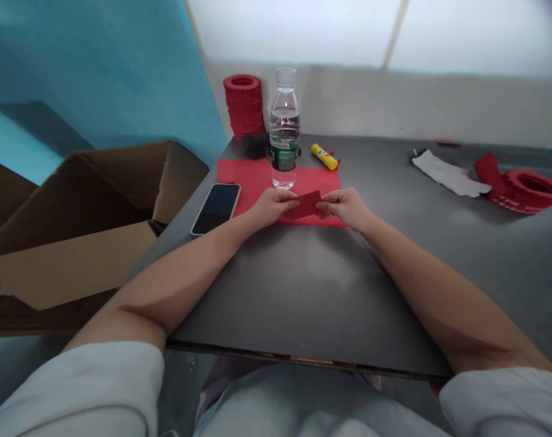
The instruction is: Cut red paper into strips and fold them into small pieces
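A small dark red piece of paper (305, 204) is held between my two hands, above a larger red sheet (319, 179) on the grey table. My left hand (272, 206) pinches its left end between thumb and fingers. At the right end, my right hand (346, 207) grips it the same way. Just behind my left hand a clear water bottle (284, 130) with a white cap stands upright on the red sheet. A smartphone (217, 209) lies screen up by my left forearm, near the sheet's left edge.
A stack of red rings (243, 109) stands at the back left, with a dark object (256, 145) beside it. A yellow glue stick (324, 156) lies behind the sheet. To the right are a white glove (449, 173) and more red rings (533, 191). An open cardboard box (116, 188) sits left of the table (303, 297).
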Tool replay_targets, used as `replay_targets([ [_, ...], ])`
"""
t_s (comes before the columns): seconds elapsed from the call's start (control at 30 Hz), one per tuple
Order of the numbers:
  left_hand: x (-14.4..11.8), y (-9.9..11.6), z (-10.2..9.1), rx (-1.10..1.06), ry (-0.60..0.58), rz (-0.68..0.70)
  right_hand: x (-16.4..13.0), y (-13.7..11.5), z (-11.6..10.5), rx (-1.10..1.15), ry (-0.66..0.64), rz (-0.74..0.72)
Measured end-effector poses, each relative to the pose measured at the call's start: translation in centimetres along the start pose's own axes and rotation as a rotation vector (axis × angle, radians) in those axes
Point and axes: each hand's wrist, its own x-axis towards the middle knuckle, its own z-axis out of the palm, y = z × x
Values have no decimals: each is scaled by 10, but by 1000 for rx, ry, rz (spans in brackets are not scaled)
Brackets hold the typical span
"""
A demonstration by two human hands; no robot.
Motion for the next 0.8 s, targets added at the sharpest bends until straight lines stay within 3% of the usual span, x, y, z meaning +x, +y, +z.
replay_targets([
  [0.1, 0, -1, 1, -65, -4, -40, 2, 2, -1, -5, 10, -7],
  [0.3, -5, 4, 2, 38, -80, -15, 2, 3, -4, -5, 63, -91],
  [0.6, -8, 16, 7, 58, -55, -140, 3, 3, 2, 12, 91, -84],
  [0.7, -9, 15, 6, 197, -84, -144, 4, 7, 5, -69, 104, -27],
  [0.8, -11, 11, 6, 543, -89, 21, 5, 13, 8, -239, 110, 21],
])
